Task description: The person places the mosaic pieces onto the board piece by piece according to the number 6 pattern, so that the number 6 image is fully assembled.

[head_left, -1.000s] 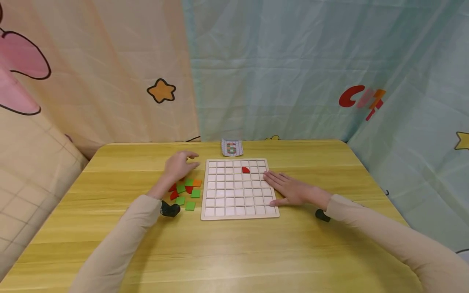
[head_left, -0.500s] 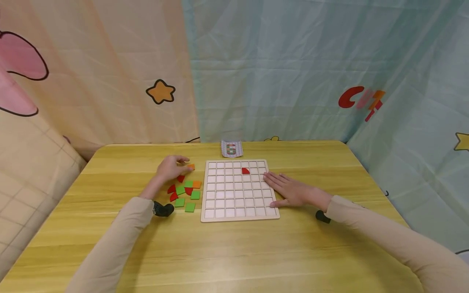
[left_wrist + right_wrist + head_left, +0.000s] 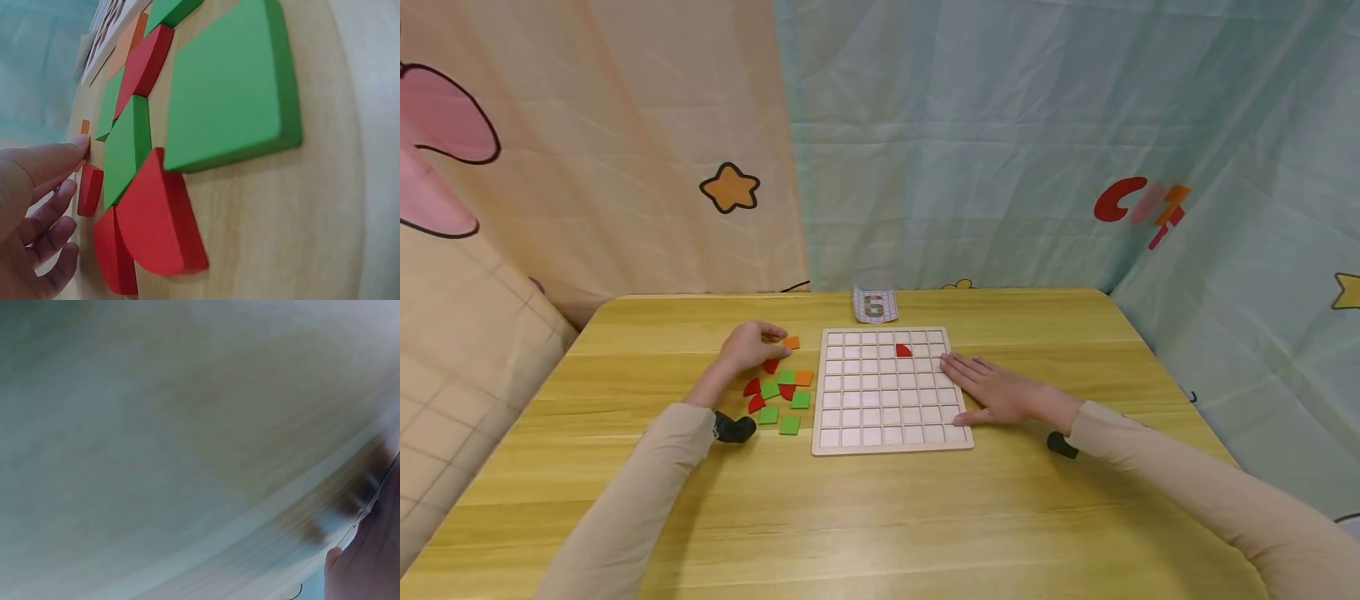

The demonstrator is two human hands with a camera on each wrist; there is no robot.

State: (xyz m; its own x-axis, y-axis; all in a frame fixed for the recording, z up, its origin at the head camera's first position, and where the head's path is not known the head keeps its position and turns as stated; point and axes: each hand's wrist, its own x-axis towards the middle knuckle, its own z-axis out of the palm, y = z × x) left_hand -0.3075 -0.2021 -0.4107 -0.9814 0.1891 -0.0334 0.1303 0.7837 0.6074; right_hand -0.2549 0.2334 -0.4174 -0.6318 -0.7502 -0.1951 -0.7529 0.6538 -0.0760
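My left hand is at an orange square tile left of the board, thumb and forefinger at its edges; whether they pinch it I cannot tell. In the left wrist view, the thumb overlaps that tile, and the other fingers are bent loosely. Just below this hand lies a red quarter-round tile. My right hand rests with fingers spread on the right edge of a white gridded board. One red quarter-round piece sits in an upper cell of the board.
Several green squares, more red quarter-rounds and a second orange square lie left of the board. A small printed card stands behind it on the wooden table. Curtains hang behind the table.
From one second ago, my left hand has drawn back leftward, uncovering the orange tile and a red one. In the last half second its thumb shifted slightly. The right hand has stayed put.
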